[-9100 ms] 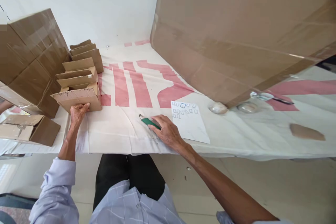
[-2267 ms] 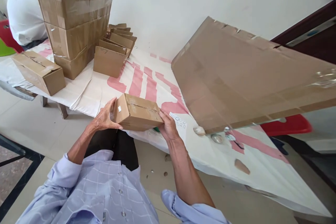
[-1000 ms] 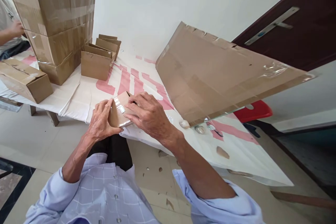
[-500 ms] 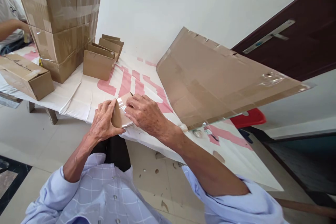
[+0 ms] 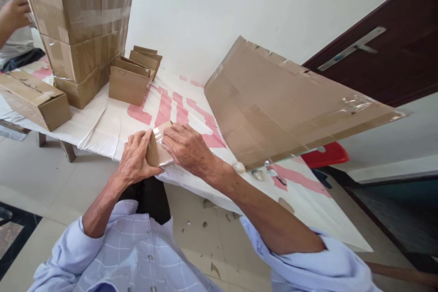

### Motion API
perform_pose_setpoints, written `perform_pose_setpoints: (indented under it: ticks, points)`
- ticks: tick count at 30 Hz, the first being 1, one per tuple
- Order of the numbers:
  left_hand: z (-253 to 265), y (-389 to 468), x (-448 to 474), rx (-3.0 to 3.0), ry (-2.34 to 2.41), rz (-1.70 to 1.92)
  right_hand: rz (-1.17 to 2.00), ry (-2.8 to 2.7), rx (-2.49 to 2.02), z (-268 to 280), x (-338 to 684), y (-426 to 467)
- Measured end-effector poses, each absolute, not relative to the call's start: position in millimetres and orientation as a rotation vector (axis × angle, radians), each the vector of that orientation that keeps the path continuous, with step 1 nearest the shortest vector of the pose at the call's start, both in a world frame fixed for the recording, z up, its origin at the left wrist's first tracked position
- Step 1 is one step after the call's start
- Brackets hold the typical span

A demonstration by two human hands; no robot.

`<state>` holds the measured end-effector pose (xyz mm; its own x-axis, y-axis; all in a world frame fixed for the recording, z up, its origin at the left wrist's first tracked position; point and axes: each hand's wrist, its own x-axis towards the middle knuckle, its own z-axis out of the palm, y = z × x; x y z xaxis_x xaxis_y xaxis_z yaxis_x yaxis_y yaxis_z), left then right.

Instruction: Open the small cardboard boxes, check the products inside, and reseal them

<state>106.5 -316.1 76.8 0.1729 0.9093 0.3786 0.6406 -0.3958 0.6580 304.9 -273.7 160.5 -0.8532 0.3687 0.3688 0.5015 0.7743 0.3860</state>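
Head view. Small carton (image 5: 156, 154) at near edge of cloth-covered table (image 5: 102, 130), one face turned up. Left hand (image 5: 134, 156) clamped round its left side, fingers above, thumb below. Right hand (image 5: 188, 148): fingers spread over that face a second ago, now bunched beside its pale strips (image 5: 158, 133); knuckles block the view, cannot tell whether they pinch anything. Reads as close finger work there, left hand steadying.

Containers: tall carton stack (image 5: 84, 32), taped, contents unseen. Open boxes (image 5: 128, 86) just beside it, flaps up, insides hidden. Long carton (image 5: 34, 100) at left, top flaps down.
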Motion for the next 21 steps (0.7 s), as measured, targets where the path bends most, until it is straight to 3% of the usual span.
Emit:
perform_pose_setpoints:
  ticks: [8,13,16,21]
  points:
    - [72.3,-313.9,102.0,2.114,1.443,1.113,0.011,-2.337,-0.794,179.9,309.4,-268.8]
    - [61.0,-302.4,76.0,2.047,1.365,1.165,0.162,-1.928,-0.893,192.1,355.4,-259.6]
    - [52.6,-290.2,53.2,1.965,1.356,1.159,0.149,-1.711,-1.036,172.2,416.8,-251.8]
    - [42.6,-276.8,24.7,1.898,1.397,1.101,0.138,-1.427,-1.450,90.2,518.4,-259.8]
